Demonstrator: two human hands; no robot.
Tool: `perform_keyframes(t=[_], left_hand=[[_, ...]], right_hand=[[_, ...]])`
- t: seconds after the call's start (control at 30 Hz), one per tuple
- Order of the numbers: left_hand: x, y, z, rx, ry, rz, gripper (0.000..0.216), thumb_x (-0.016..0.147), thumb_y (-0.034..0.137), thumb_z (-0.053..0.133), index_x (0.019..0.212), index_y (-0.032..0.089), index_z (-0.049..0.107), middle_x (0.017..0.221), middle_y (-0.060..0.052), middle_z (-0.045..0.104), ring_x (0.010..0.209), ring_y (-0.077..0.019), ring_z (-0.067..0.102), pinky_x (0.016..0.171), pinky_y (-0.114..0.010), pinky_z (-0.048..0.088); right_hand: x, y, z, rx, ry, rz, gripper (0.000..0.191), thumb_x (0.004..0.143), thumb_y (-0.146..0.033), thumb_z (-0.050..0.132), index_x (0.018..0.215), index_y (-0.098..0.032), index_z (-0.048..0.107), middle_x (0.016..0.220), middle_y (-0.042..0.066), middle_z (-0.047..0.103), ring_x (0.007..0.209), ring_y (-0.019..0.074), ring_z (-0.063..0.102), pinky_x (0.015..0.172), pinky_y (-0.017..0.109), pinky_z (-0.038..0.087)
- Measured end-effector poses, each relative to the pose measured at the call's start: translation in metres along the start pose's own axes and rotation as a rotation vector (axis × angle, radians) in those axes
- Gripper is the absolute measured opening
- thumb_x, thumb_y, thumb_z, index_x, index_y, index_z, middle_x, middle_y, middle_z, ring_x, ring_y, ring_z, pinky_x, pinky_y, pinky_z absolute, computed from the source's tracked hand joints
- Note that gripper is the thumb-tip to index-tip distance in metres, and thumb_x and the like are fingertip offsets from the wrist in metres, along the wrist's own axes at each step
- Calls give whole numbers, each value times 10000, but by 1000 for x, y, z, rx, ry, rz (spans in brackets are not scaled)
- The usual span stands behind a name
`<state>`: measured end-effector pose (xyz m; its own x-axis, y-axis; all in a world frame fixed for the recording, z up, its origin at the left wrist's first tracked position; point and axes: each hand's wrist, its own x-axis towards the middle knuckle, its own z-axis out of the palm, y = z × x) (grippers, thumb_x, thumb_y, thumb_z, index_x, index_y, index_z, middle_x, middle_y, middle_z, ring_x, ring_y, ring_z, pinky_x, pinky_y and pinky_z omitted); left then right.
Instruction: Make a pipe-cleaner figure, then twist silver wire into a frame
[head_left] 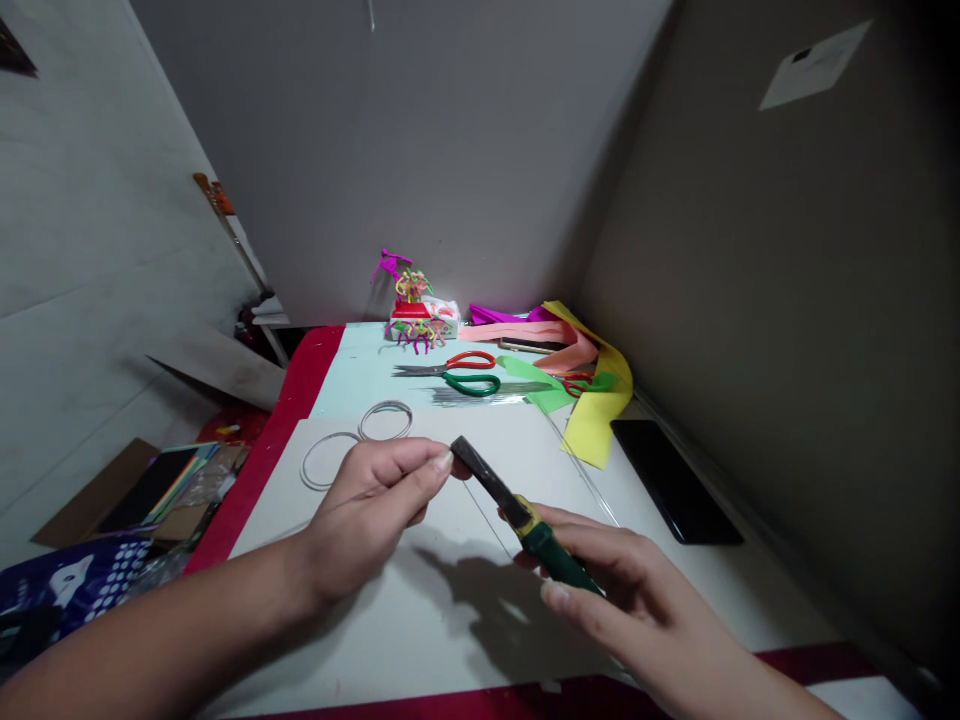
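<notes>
My right hand [630, 590] is wrapped round the green and yellow handles of a pair of pliers [551, 553], whose dark jaws point up and to the left. The tip of the jaws is right by the fingertips of my left hand [386, 485]. Thumb and forefinger of that left hand are pinched together, and a thin wire [487, 517] runs from them down to the right under the pliers. Whether the jaws touch the wire is hidden by my fingers. Two coils of wire [385, 403] lie on the white board [300, 640], beyond my left hand.
Scissors [472, 385] with red and green handles lie at the back, beside thin straight wires [480, 400]. Coloured strips [600, 420] and a black phone [675, 485] are on the right. A small box [446, 318] with bent colourful figures stands near the grey partition [450, 150].
</notes>
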<state>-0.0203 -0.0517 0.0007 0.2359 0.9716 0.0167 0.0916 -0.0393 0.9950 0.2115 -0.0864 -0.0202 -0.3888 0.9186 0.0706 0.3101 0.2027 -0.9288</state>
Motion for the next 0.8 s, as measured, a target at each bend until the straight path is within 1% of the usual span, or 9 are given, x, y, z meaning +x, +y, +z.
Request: perform_keyframes(t=[0.1,0.17,0.3,0.47,0.53,0.6,0.7,0.8], left_hand=[[2,2,3,-88,18,-43,236,857,331,519,752,146,621,461,84,230,428,-64,173,415,-233,116],[3,5,4,-115,11,-65,253,852,326,523,692,144,596,443,87,231,413,-56,155,415,-237,98],[4,10,3,-133,7,-77,309,856,312,513,589,157,534,441,72,263,417,-64,183,431,-254,108],[2,7,3,-139,70,-73,328,855,277,497,544,171,504,409,59,287,416,-78,208,447,-272,120],[2,6,4,-168,94,-73,329,846,264,501,530,173,500,407,53,295,424,-84,226,450,-271,130],[1,6,5,-213,103,-79,339,832,245,511,502,175,485,394,52,288,430,-87,240,454,-267,148],[2,6,5,-281,87,-107,373,807,210,521,445,173,438,365,54,279,418,-80,231,459,-262,175],[3,7,3,-326,43,-117,370,788,176,508,427,160,427,356,56,291,400,-63,203,456,-259,174]], right_hand=[[0,-1,0,-12,2,-4,181,807,-300,614,939,-230,715,1219,78,619,1156,263,554,951,352,477],[1,-1,0,-23,-2,-8,188,808,-308,612,946,-234,717,1217,79,620,1152,274,556,942,364,485],[1,0,0,-41,-3,1,236,803,-329,616,997,-230,707,1229,98,610,1155,293,552,948,403,480],[-1,5,4,-63,46,18,278,786,-358,628,1024,-227,691,1250,118,590,1182,309,528,983,474,438],[0,7,4,-84,54,-11,297,789,-348,630,1060,-234,673,1265,109,582,1190,305,523,984,464,443],[1,7,0,-124,7,-67,280,807,-321,616,1071,-244,670,1272,89,581,1198,294,518,972,419,467],[4,4,-9,-181,-60,-141,238,826,-285,598,1046,-253,683,1272,63,585,1202,282,518,937,356,502],[6,2,-19,-206,-50,-159,253,797,-286,635,1044,-250,680,1259,67,595,1182,283,537,943,364,498]])
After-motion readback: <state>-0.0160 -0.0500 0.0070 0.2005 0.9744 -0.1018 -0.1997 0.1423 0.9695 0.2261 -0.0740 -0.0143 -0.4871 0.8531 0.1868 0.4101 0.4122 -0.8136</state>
